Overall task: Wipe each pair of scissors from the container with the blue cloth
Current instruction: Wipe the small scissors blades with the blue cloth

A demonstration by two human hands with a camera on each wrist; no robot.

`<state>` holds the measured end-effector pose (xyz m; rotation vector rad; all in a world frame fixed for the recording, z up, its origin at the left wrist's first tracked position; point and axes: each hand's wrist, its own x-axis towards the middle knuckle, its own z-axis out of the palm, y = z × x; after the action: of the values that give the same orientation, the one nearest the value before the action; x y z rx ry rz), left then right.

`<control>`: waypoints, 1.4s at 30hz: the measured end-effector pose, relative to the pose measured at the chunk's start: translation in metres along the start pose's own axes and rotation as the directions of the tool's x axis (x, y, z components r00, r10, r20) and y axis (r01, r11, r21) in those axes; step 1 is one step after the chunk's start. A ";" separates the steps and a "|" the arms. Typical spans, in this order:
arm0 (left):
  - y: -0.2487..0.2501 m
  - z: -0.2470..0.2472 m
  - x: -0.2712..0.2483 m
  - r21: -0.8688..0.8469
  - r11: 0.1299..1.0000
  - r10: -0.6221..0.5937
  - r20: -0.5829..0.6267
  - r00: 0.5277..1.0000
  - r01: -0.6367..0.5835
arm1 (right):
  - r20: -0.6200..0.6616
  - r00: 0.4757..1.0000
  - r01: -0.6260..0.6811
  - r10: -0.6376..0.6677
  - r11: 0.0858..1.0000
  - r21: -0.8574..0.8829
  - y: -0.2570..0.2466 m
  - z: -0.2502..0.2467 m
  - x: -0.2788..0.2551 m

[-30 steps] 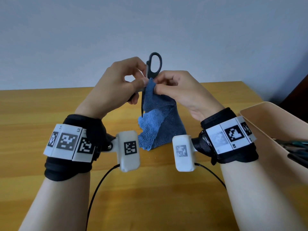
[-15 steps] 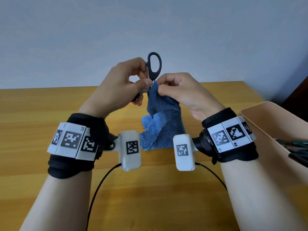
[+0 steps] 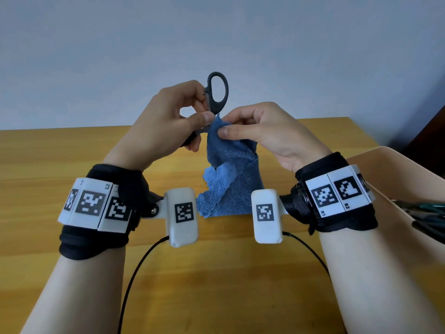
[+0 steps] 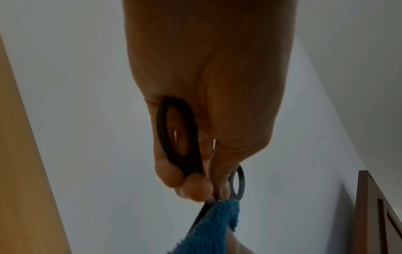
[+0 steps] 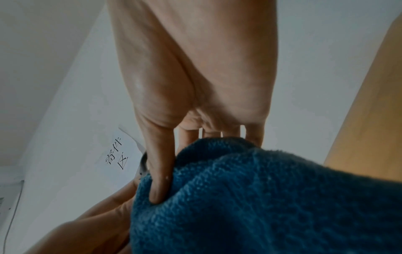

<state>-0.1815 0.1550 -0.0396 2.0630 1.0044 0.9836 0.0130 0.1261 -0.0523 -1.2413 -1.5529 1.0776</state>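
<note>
The left hand [image 3: 166, 124] grips the black scissors [image 3: 216, 92] by the handles, fingers curled round them, one loop standing up at twelve o'clock and the point hanging down at six. Compared with a second ago the scissors sit a little higher and the blades, bare then, are now wrapped in the blue cloth [image 3: 231, 182]; only the tip pokes out low in the folds. That suggests the wiping stroke on this pair is under way, not finished. The right hand [image 3: 269, 131] pinches the cloth's top edge against the blades just under the pivot, thumb and forefinger closed on it, the rest draping to the table [image 3: 72, 153]. At three o'clock the beige container [image 3: 397, 179] is cut off by the frame edge; dark and teal handles show inside, but how many pairs remain cannot be counted. The blades themselves are hidden by cloth in every view.
</note>
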 end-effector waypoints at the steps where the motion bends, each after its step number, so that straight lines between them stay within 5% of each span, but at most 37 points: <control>1: 0.000 -0.002 0.000 0.001 1.000 -0.005 -0.004 1.000 0.005 | -0.009 1.000 -0.007 0.007 1.000 -0.006 0.001 0.000 0.000; 18: -0.003 -0.004 0.000 0.001 1.000 0.001 -0.008 1.000 -0.001 | -0.075 0.997 0.013 -0.013 1.000 -0.006 0.005 0.000 0.004; 30: -0.015 -0.033 -0.007 -0.019 0.999 -0.029 -0.161 0.987 0.026 | -0.294 0.955 -0.043 0.020 0.997 -0.071 0.015 -0.018 0.007; 42: -0.017 -0.032 -0.006 -0.026 0.998 -0.053 -0.210 0.976 0.049 | -0.067 0.991 -0.124 0.112 0.969 -0.213 0.016 -0.007 0.006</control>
<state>-0.2168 0.1653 -0.0378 1.9357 1.1434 1.1997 0.0225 0.1353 -0.0655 -1.5152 -1.6037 0.9584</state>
